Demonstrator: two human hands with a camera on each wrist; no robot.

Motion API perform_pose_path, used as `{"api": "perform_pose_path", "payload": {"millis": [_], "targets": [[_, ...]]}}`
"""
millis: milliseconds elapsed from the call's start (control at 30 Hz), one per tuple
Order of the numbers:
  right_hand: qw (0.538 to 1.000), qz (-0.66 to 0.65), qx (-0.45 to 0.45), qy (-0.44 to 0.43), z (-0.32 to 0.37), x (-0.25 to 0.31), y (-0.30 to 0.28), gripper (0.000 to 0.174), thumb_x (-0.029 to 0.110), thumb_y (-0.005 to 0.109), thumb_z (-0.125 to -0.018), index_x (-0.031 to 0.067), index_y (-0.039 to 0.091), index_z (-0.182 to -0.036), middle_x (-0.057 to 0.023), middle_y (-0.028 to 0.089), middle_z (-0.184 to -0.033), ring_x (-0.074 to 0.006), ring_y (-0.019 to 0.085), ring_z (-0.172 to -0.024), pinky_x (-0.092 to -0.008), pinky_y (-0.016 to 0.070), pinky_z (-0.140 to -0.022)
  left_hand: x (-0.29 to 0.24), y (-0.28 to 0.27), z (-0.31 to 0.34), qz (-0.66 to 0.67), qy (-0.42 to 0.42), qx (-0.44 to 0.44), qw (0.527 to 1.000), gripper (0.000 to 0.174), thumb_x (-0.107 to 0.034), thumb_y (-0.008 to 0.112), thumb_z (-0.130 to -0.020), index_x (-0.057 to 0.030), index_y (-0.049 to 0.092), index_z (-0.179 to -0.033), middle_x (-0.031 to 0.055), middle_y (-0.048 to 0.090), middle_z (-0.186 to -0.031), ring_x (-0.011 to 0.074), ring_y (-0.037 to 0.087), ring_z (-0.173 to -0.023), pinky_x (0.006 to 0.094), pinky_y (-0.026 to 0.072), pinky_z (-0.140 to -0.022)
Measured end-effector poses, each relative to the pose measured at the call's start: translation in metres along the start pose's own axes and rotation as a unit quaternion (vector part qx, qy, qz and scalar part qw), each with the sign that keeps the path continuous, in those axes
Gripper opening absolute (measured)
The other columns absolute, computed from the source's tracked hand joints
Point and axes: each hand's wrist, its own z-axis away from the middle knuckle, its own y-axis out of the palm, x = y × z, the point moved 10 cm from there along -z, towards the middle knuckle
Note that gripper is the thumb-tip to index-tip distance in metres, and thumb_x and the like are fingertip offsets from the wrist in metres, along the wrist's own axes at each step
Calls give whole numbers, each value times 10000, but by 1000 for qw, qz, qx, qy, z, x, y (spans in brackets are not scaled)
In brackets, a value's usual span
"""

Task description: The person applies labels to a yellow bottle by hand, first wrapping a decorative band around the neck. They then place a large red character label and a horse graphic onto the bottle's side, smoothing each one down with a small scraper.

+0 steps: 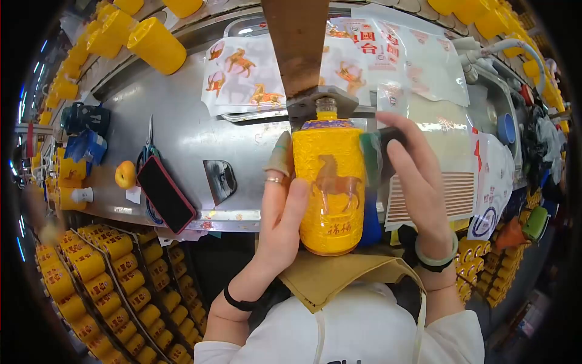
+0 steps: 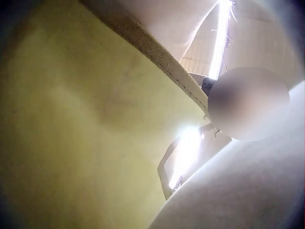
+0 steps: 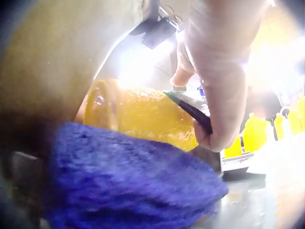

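In the head view a yellow bottle (image 1: 324,224) with a clear glass neck and a brown horse picture stands in front of the person's chest. The left hand (image 1: 280,212) grips its left side, thumb along the front, a cover on one fingertip. Between thumb and fingers, the right hand (image 1: 422,176) pinches a scraper (image 1: 371,151) with a green blade and dark handle at the bottle's right side. The right wrist view shows the scraper's green edge (image 3: 172,96) against the bottle (image 3: 147,114), with a blue cloth (image 3: 128,176) below. Neither hand shows in the left wrist view.
Decal sheets with horses (image 1: 242,73) lie at the back of the metal table (image 1: 182,103). To the left are a phone (image 1: 167,194), scissors (image 1: 150,136) and an orange-yellow fruit (image 1: 125,175). A striped sheet (image 1: 458,194) lies right. Racks of yellow bottles (image 1: 115,267) stand lower left.
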Motion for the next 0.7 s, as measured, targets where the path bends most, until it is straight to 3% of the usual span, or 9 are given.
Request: {"api": "perform_pose_path", "payload": {"millis": [33,133,167,200,267,333,433,500,700], "targets": [[1000,15,-6,-24,2,17,2,371,41,514,-1054,-18,543,-1419,-29,617,-1127,-87,593,-1032,-264,494,-885,-27,19,8,-182,135,25,974,841,-384,618,-1057,35,177,-1637,201,306,-1612,305,376,-1475,453,339,-1200],[956,205,79,-196,13,55,22,399,-38,570,-971,-6,631,-1365,-68,665,-1093,-157,648,-1002,-291,508,-888,-39,10,30,-379,257,36,888,1135,-604,776,-882,48,212,-1620,206,326,-1549,351,393,-1428,466,326,-1200],[943,252,77,-205,15,59,29,393,-70,619,-922,0,673,-1305,-112,685,-1072,-208,676,-971,-296,522,-874,-37,11,39,-398,279,29,873,1327,-665,914,-668,49,276,-1586,193,351,-1469,353,427,-1355,465,363,-1162],[944,250,68,-203,12,56,24,393,-70,619,-922,0,673,-1305,-112,685,-1072,-208,676,-971,-296,522,-874,-35,14,46,-400,278,38,873,1327,-665,914,-668,49,276,-1586,193,351,-1469,353,427,-1355,465,363,-1162],[893,332,-88,-290,2,70,-6,358,-55,641,-924,-2,685,-1275,-141,691,-1093,-221,682,-977,-298,529,-869,-30,33,54,-610,276,24,742,1353,-639,955,-614,41,299,-1583,152,346,-1455,335,427,-1372,463,387,-1149],[874,334,-143,-323,6,78,-17,334,-42,665,-922,27,696,-1247,-130,700,-1003,-264,673,-892,-343,536,-795,-25,31,51,-594,277,6,755,1258,-468,1023,-599,42,364,-1542,147,372,-1420,314,477,-1303,423,436,-1096],[948,147,-149,-241,9,58,-33,283,-12,641,-964,12,696,-1240,-3,663,-962,-46,495,-738,-224,441,-670,-33,29,52,-566,289,7,772,1211,-402,1033,-607,40,389,-1533,140,409,-1399,296,508,-1290,399,454,-1077],[957,133,-143,-215,14,44,-32,286,-5,642,-961,12,696,-1242,-1,655,-956,-48,462,-721,-221,425,-659,-29,19,49,-524,244,40,815,1139,-303,1029,-625,-6,422,-1543,156,408,-1462,320,526,-1301,394,481,-1070],[976,88,-144,-140,23,19,-29,280,14,630,-990,3,678,-1265,42,609,-928,-22,392,-703,-200,354,-623,-39,33,49,-554,228,51,799,1121,-294,1040,-603,7,470,-1520,168,444,-1452,307,559,-1289,406,468,-1083]]}}
